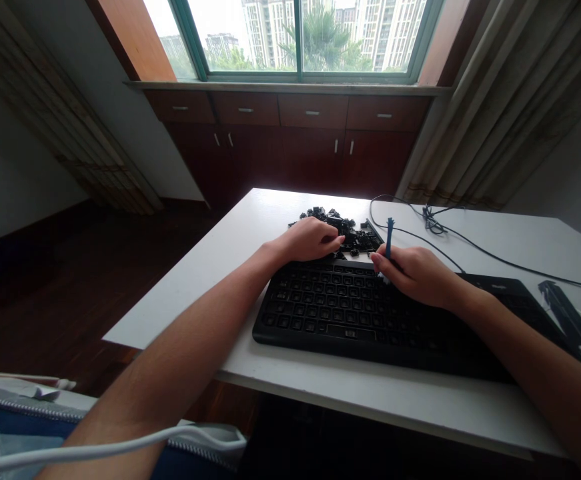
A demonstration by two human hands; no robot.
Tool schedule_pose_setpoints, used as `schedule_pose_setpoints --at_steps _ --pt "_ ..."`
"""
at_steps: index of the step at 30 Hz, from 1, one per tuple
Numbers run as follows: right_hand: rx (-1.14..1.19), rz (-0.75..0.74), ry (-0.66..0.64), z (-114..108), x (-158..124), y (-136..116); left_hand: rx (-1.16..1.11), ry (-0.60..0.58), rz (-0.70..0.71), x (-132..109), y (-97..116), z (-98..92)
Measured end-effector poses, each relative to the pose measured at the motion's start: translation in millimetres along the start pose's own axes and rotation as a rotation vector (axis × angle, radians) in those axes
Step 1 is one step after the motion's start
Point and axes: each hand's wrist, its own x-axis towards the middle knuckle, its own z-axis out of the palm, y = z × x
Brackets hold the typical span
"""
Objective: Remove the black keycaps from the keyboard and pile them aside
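Observation:
A black keyboard [330,303] lies near the front edge of the white table, its keycaps off over the part that shows. My right hand [415,270] pinches a slim blue brush [389,240], held upright, with pale bristles down at the upper rows of key sockets. Above the keyboard's far edge, my left hand [313,240] is closed, fingers curled under and thumb pointing right; whatever it may hold is hidden. Beside and behind that hand is a heap of loose black keycaps [357,239], partly covered by it. My right forearm covers much of the keyboard's right side.
A black cable [500,257] runs from the keyboard across the white table [180,293], bunched in a knot [433,220]. A dark strip-like piece [570,320] lies at the right. A white cord [120,447] crosses the lower left. Cabinets [290,143] stand below the window.

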Motion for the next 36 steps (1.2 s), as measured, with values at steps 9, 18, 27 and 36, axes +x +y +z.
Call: schedule_pose_setpoints --at_steps 9,18,27,36 --pt "0.001 0.006 0.002 -1.0 0.1 -1.6 0.006 0.006 -0.003 -0.3 1.3 -0.7" --pt "0.008 0.001 -0.005 -1.9 -0.1 -2.0 0.006 0.000 -0.013 0.0 0.5 -0.6" --pt "-0.008 0.001 -0.008 -1.3 -0.2 -1.1 0.003 -0.001 -0.006 -0.1 2.6 -1.3" --pt "-0.007 -0.001 -0.004 -1.0 -0.1 -0.7 -0.006 -0.001 0.003 -0.3 1.5 -1.4"
